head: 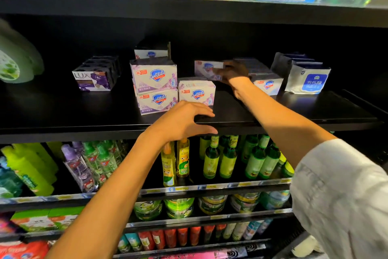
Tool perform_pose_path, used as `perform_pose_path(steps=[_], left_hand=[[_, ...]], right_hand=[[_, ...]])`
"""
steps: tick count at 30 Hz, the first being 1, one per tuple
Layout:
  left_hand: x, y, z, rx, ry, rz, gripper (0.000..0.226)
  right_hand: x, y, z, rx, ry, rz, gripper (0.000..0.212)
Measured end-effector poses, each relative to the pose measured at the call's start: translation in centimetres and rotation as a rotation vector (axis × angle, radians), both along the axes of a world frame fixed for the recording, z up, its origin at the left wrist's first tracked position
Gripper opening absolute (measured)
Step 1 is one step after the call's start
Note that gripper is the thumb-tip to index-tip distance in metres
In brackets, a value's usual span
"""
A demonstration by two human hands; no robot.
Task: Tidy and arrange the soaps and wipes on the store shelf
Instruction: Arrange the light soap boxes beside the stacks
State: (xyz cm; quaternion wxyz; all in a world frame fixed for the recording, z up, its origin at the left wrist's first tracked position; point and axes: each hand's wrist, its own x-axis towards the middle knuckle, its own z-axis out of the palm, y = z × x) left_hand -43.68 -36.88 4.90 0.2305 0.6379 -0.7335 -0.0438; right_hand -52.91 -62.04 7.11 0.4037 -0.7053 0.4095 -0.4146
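Soap box, a pale lilac cardboard carton [206,67], is held deep on the black store shelf [294,109] just above the centre of the frame

Its long axis runs left to right; the right hand [233,72], shadowed, has its fingers curled round the carton's right end, so this hand is the nearer by far. The left hand [184,120] hovers lower centre, by the shelf's front edge, fingers spread and thumb apart, holding nothing. Just below the held carton sits a single matching glossy lilac carton [197,93]; touching its left side stands a two-high stack of the same cartons [154,84]. A white and purple Lux soap box [92,80] lies left of centre; soft white and blue plastic wipes packs [307,80] stand at right. I judge the carton will likely settle onto the single one
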Motion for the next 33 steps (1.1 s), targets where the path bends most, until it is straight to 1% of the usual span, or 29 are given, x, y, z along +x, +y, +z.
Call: perform_pose_path(steps=[2,4,7,13,16,22,24,27,33], left_hand=[[0.0,0.0,-0.1,-0.007,0.016,0.004,0.060],[0.0,-0.2,-0.3,-0.024,0.024,-0.002,0.059],[0.1,-0.2,-0.5,-0.043,0.029,-0.014,0.059],[-0.1,-0.1,-0.6,-0.065,0.058,-0.010,0.056],[-0.2,-0.1,-0.5,-0.058,0.073,-0.007,0.056],[0.0,-0.2,-0.8,-0.068,0.105,-0.008,0.055],[-0.1,-0.2,-0.8,-0.082,0.111,-0.008,0.054],[-0.1,-0.3,-0.8,-0.100,0.122,-0.019,0.052],[-0.1,-0.3,-0.9,-0.108,0.099,-0.021,0.052]], right_hand=[[0.2,-0.4,-0.2,0.022,0.005,0.023,0.055],[0.4,-1.0,-0.3,0.024,0.013,0.056,0.053],[1.1,-1.9,-0.6,-0.007,0.081,0.060,0.051],[2.9,-4.3,-1.1,-0.013,0.059,-0.023,0.050],[3.6,-4.9,-0.7,-0.055,0.138,-0.038,0.047],[4.9,-7.6,-1.0,-0.025,0.172,-0.072,0.045],[5.3,-7.9,-1.0,-0.025,0.173,-0.077,0.048],[5.5,-7.4,-0.6,-0.007,0.125,-0.020,0.060],[6.1,-8.0,-0.9,-0.058,0.126,-0.017,0.059]])
